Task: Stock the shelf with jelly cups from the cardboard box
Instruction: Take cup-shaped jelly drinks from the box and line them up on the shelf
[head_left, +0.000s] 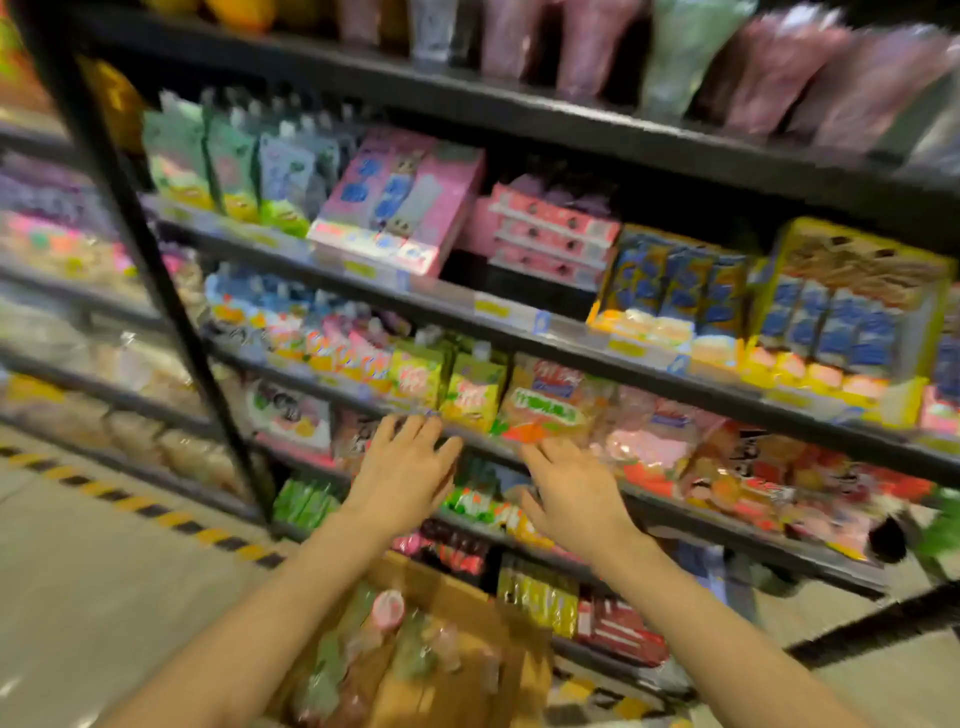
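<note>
Both hands, left and right, spread empty at shelf; cups in box look light, crushable — grip sides.

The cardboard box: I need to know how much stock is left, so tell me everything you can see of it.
The cardboard box is plain brown and open at the top, on the floor in front of the low shelves, under the person's forearms. It looks tilted in this view. Inside lie blurred jelly cups, mostly greenish, one with a pink round lid, seemingly heaped loose. Neither hand touches it. Blur hides the count.
</note>
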